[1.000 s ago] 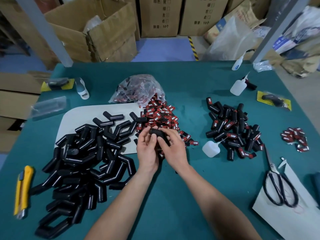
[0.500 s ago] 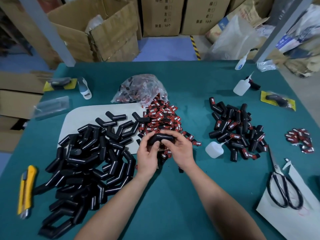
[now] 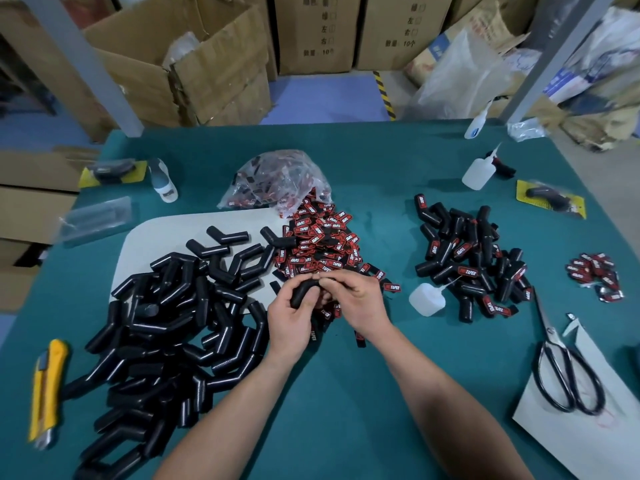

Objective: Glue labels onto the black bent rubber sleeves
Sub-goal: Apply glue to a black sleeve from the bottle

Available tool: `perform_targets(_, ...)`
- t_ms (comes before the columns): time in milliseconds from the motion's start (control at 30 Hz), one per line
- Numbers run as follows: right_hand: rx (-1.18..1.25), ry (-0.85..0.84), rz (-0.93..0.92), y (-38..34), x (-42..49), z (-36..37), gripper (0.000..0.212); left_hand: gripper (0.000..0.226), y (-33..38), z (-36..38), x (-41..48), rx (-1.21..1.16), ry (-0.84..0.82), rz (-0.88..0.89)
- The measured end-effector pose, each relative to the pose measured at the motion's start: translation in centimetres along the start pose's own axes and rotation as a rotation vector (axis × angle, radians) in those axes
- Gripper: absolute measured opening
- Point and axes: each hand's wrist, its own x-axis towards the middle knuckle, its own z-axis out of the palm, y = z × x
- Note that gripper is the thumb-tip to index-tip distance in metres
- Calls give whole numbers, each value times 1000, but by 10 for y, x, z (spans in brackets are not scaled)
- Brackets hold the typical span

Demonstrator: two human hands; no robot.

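Both hands hold one black bent rubber sleeve (image 3: 304, 289) just above the green table, in front of a heap of red-and-black labels (image 3: 318, 244). My left hand (image 3: 294, 317) grips the sleeve's lower leg. My right hand (image 3: 356, 299) pinches its upper end; the label there is hidden by my fingers. A large pile of bare black sleeves (image 3: 166, 327) lies to the left, partly on a white board (image 3: 180, 233). A pile of labelled sleeves (image 3: 474, 258) lies to the right, with a small glue bottle (image 3: 427, 299) beside it.
Scissors (image 3: 564, 372) rest on white paper at the right. A yellow utility knife (image 3: 45, 393) lies at the left edge. A clear bag of labels (image 3: 277, 178), another glue bottle (image 3: 479, 173), a small label heap (image 3: 595, 275) and cardboard boxes (image 3: 194, 60) behind the table.
Both hands have turned the sleeve between them and lifted it slightly; the right hand's fingers shifted to pinch its upper end. Everything on the table stays where it was.
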Motion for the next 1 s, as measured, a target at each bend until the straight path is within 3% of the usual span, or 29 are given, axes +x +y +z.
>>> perform_targets(167,-282,99,-108,-7,-13,5,21,24,-5,3,2,66,27,-16)
perform_targets(333,-589,569,-594,-12,-45,-55,15,16,-12,2,10,-61,27,-123)
perform_targets(367,-586,688,-610,-10,-51,-72,21,18,-13,2,10,-70,29,-126)
perform_targets(433,-525,821,-404,-8,-57,-97,43,22,-14,3,11,-87,52,-135)
perform_targets(533,-440,723,100,-7,-51,-105,63,23,-16,3,14,-68,106,-140)
perform_targets(667,-355,562,408,2,-46,-98,54,39,-23,-1,13,-58,116,-154)
perform_targets(833,-385,405,370,5,-39,-83,31,39,-20,-1,13,-59,107,-120)
perform_targets(1000,-424,120,146,-3,-20,-56,36,31,-17,-1,10,-18,136,-63)
